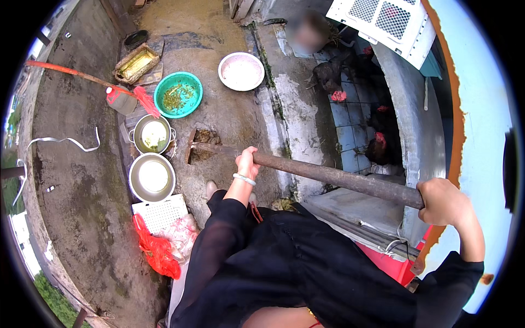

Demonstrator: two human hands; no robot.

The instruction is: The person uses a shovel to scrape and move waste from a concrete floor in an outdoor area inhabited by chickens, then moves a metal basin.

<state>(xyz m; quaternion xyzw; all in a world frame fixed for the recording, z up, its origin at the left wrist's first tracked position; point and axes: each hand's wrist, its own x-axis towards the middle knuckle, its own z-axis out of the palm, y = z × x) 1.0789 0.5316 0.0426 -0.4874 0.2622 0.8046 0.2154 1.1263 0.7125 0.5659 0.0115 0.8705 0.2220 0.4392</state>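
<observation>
My left hand [247,163], a pale bangle at its wrist, is closed round the handle of a hoe. My right hand [445,203] grips the butt end of the same thick wooden handle [332,174], which slants across in front of my body. At the far end, the hoe's rusty blade [190,146] stands on the concrete floor. A heap of brown muck [206,143] lies against the blade, on the side towards me.
Along the left wall stand metal pots [151,176], a green basin [192,88] and a plastic jug [123,102]. A whitish basin [241,71] sits on the floor ahead. Dark chickens with red combs [379,141] occupy a tiled pen at right. A red plastic bag [158,250] lies lower left.
</observation>
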